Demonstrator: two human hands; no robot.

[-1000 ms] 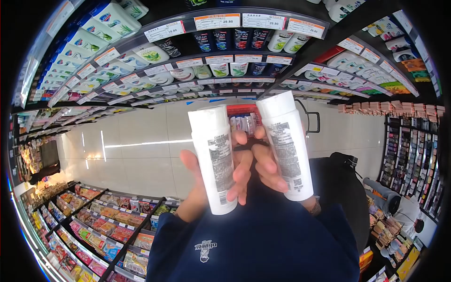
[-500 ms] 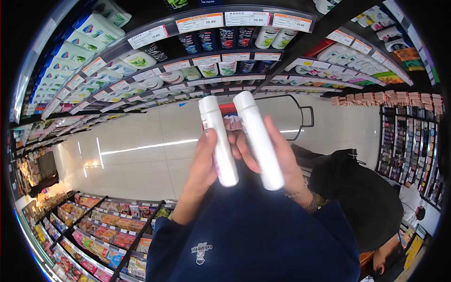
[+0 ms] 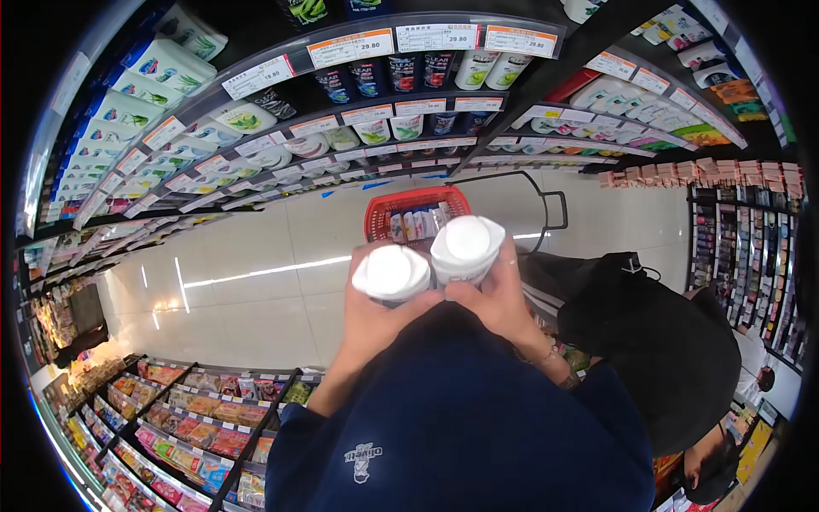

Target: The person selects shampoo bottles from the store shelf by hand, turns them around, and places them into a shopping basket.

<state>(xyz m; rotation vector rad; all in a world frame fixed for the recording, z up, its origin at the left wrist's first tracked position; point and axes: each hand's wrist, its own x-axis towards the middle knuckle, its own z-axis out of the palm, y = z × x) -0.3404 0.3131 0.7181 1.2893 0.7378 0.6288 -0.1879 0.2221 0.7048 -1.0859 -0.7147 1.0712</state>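
Note:
In front of my chest I hold two white bottles side by side, their caps facing up at me. My left hand is closed around the left white bottle. My right hand, with a bracelet at the wrist, grips the right white bottle. Both thumbs press on the near sides, and the bottles almost touch. Their front labels are hidden at this angle. Just beyond them a red shopping basket holds several small packed items.
Ahead, a shelf with price tags carries several rows of shampoo bottles. Packaged snacks stand on a rack at lower left. A person in black is close on my right. A black-framed handle rises beyond my right hand.
Both bottles have tipped from lying lengthwise to standing cap-up toward me. My hands have turned with them and come lower, bringing the red basket behind into view.

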